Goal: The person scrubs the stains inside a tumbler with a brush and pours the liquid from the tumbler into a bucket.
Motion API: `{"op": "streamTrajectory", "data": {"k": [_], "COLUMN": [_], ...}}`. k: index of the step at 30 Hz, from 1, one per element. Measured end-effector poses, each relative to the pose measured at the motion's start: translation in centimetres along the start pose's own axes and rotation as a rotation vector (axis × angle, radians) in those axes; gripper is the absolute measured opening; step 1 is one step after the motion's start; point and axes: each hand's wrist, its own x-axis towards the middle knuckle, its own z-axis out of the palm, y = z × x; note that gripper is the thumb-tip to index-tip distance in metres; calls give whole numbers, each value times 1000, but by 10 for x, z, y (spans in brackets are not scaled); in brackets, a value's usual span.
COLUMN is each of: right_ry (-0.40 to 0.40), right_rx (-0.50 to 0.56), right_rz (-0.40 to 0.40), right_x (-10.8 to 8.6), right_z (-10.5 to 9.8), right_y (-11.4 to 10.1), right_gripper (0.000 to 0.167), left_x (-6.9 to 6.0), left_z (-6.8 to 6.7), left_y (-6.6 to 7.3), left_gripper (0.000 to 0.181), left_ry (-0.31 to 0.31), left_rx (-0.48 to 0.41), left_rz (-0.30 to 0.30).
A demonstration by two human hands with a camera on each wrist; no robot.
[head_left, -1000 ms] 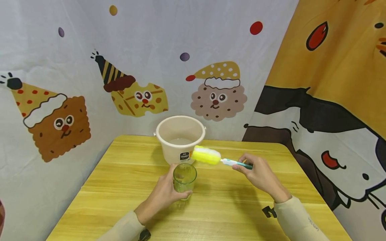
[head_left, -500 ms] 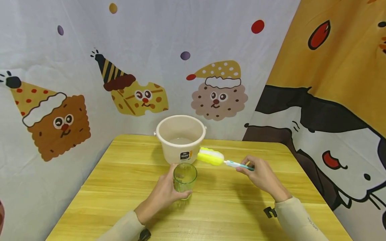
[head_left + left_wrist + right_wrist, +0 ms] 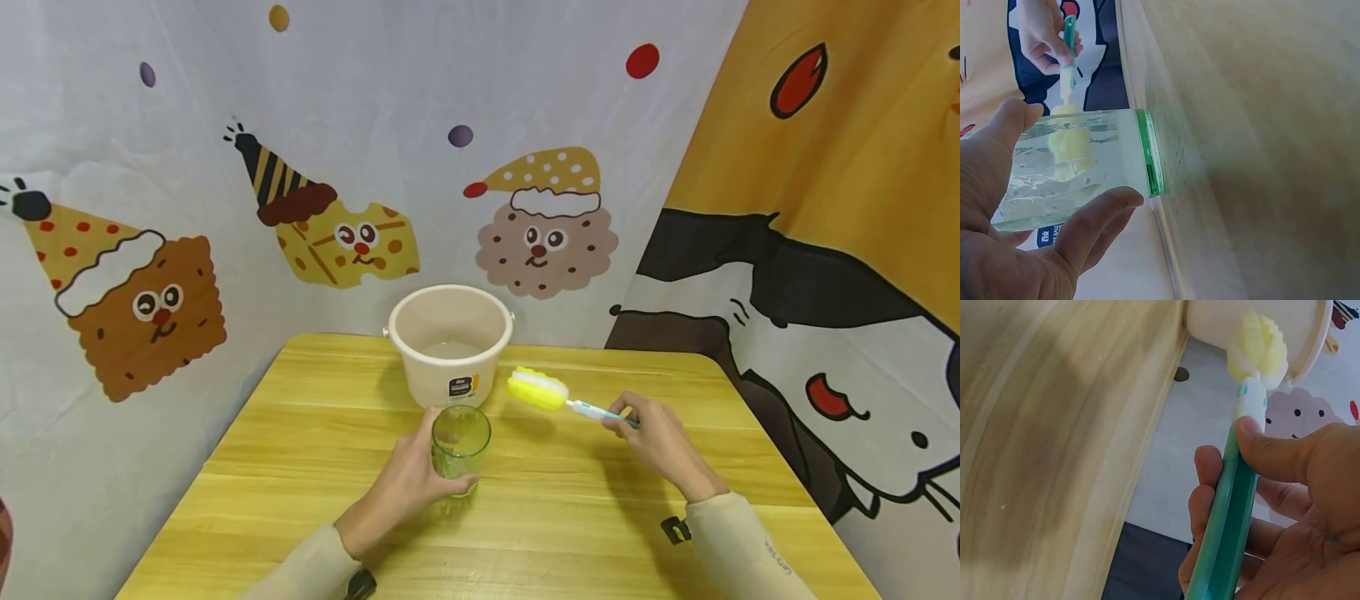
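My left hand (image 3: 405,487) grips a clear green drinking glass (image 3: 461,450), which stands upright in front of the bucket. Thumb and fingers curl round its sides. Wet-looking marks show on the glass (image 3: 1110,150) in the left wrist view; whether its base touches the table I cannot tell. My right hand (image 3: 663,442) pinches the green and white handle of a sponge bottle brush (image 3: 538,390). Held above the table to the right of the glass, the brush points left with its yellow and white sponge head (image 3: 1257,347). The palm-side fingers wrap the handle in the right wrist view.
A cream bucket (image 3: 420,379) with a dark label stands at the back of the wooden table (image 3: 315,433), behind the glass. Its inside holds what looks like shallow water. A printed cartoon curtain (image 3: 360,100) hangs close behind the table and along both sides.
My right hand has drawn the brush to the right, so its sponge head now sits clear of the bucket's front. The left hand and the glass have stayed in place.
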Motion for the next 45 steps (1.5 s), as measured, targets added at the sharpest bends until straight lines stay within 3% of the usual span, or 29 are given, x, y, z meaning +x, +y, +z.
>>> {"op": "streamTrajectory", "data": {"k": [19,45], "right_ry": [1,-61], "right_rx": [-65,-100], "right_rz": [-2,128], "right_x": [0,3], "right_z": [2,11], "right_y": [23,33], "right_gripper": [5,19], "left_x": [1,1], "left_z": [1,1], "left_y": [0,-1], "left_gripper": [107,107], "left_ry": [6,4], "left_rx": [8,2], "left_rz": [-7,0]}}
